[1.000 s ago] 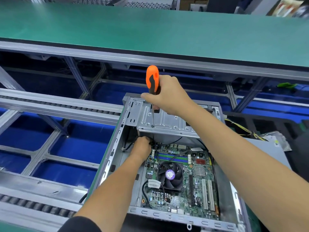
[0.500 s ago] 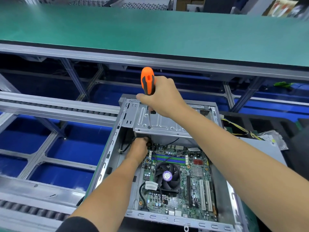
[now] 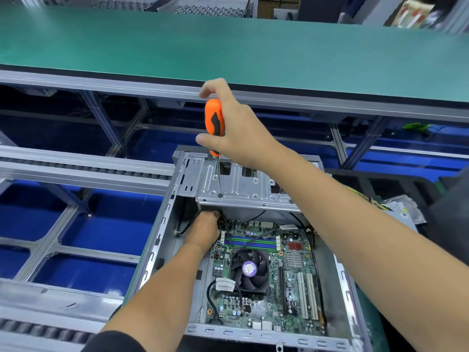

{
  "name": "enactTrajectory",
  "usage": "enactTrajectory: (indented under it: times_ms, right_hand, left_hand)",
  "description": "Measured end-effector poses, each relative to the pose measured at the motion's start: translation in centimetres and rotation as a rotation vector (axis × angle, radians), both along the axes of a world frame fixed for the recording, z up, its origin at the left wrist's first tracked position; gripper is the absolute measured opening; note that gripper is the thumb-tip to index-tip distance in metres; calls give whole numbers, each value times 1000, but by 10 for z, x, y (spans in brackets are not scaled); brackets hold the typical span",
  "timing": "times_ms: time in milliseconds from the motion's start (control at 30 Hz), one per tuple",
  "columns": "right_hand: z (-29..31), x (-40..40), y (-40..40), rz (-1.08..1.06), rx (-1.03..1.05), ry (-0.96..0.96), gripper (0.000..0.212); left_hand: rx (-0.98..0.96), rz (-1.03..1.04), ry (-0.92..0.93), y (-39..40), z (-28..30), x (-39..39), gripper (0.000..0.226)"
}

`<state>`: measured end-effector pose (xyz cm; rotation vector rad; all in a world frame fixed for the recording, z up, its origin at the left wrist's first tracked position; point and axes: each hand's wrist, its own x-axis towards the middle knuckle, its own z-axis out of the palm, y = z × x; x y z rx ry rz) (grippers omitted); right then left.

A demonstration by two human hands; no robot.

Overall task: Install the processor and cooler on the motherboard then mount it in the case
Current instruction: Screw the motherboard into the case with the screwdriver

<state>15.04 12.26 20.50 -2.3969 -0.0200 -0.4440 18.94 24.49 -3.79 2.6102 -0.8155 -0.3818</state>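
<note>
The right hand is gripping the orange screwdriver just above the frame's centre, thumb and fingers wrapped on the handle, index finger lifted. Its tip is sitting in a hole of the drive cage. To do this well, the shaft should be staying upright and pressed straight down while turning, so the tip is not slipping. The left hand is reaching under the cage; its fingers are hidden, so its grip cannot be told. The green motherboard, carrying the black fan cooler, is lying flat inside the grey case, lower centre.
</note>
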Motion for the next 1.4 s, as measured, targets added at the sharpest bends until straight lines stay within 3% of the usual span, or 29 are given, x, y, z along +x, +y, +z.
enactTrajectory:
  times_ms: [333, 600, 833, 1100, 1267, 1400]
  right_hand:
    - [16, 1, -3, 22, -82, 52, 26]
    - [17, -3, -1, 10, -153, 21, 26]
    - [30, -3, -4, 23, -267, 132, 19]
    - [51, -2, 2, 43, -525, 286, 39]
    - [60, -1, 4, 186, -707, 351, 5]
    - [54, -1, 8, 116, -692, 279, 25]
  left_hand:
    - [33, 34, 8, 1, 2, -3, 24]
    - [-1, 75, 45, -1, 0, -3, 29]
    - [-29, 64, 70, -1, 4, -4, 27]
    - [-4, 82, 70, -2, 6, -5, 29]
    - [0, 111, 98, -5, 4, -3, 33]
    - [24, 99, 79, -5, 6, -5, 29]
